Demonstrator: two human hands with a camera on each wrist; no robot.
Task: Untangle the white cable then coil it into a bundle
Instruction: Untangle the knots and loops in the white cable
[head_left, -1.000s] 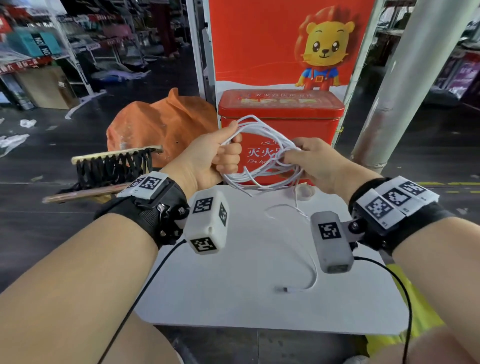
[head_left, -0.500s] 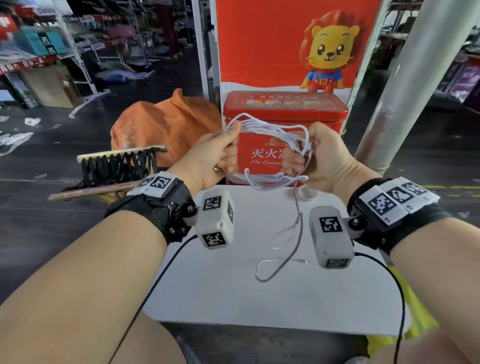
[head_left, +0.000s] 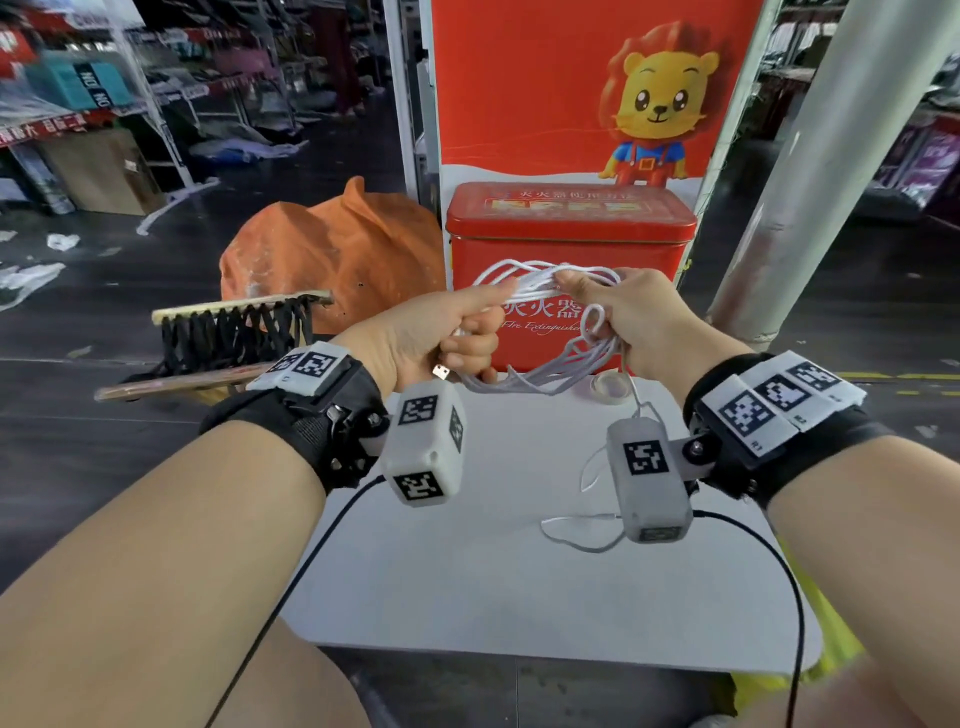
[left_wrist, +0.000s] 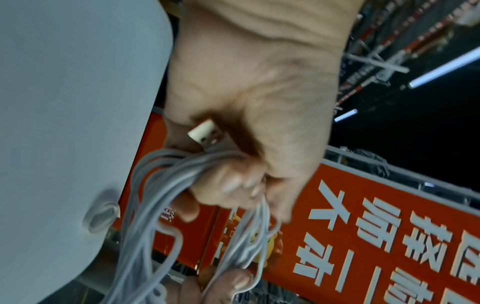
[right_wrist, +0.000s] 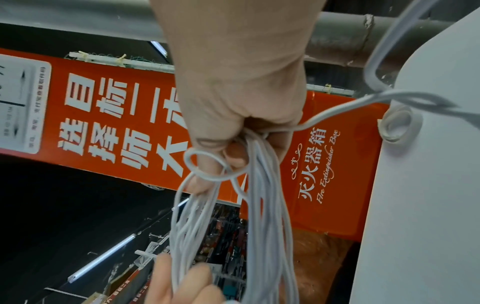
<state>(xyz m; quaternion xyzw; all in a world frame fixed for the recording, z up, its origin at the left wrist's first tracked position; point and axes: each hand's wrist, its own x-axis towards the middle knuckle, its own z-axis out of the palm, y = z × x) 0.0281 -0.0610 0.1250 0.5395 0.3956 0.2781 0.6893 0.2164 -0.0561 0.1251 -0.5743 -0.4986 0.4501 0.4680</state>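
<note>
The white cable (head_left: 545, 371) hangs in several loops between my two hands, held up over the far edge of the white table (head_left: 493, 597). My left hand (head_left: 441, 332) grips the left side of the loops (left_wrist: 161, 185) in a fist, and the USB plug (left_wrist: 205, 133) sticks out under its palm. My right hand (head_left: 623, 317) pinches the right side of the coil (right_wrist: 249, 185), with a small loop curled round its fingertips. A loose tail (head_left: 576, 540) drops from the right hand and lies on the table.
A small roll of tape (head_left: 609, 387) sits on the table's far edge. A red fire-extinguisher tin (head_left: 571, 228) stands just behind the hands, with an orange cloth heap (head_left: 337, 260) and a black-laced wooden frame (head_left: 234, 332) to the left. A grey pillar (head_left: 810, 171) rises at right.
The right hand turned and shifted its grip on the right side of the coil. The loose tail on the table has shortened and slid right. Both hands sit slightly lower.
</note>
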